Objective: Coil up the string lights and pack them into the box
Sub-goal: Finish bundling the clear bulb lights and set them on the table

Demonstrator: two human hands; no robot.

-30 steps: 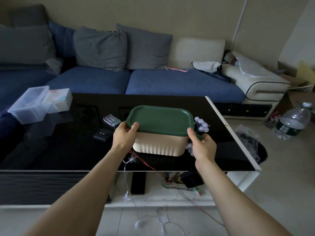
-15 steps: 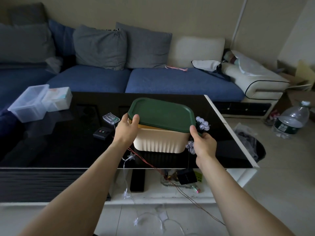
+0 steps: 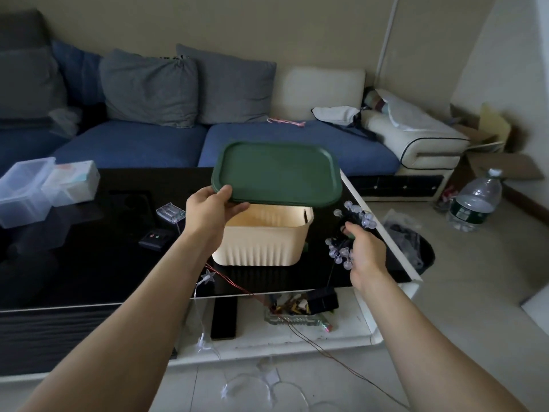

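the ribbed cream plastic box sits open on the glossy black worktop, long axis left to right. our left hand grips the flat dark green lid by its near-left corner, tilted above. our right hand closes on clear globe-bulb string lights just right of the box; its fingertips are partly hidden.

Lid above box; lights right.

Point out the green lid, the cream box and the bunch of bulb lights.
green lid (image 3: 277, 173), head view, centre of its top face
cream box (image 3: 261, 248), head view, ribbed front wall
bulb lights (image 3: 341, 255), head view, lower cluster of clear bulbs
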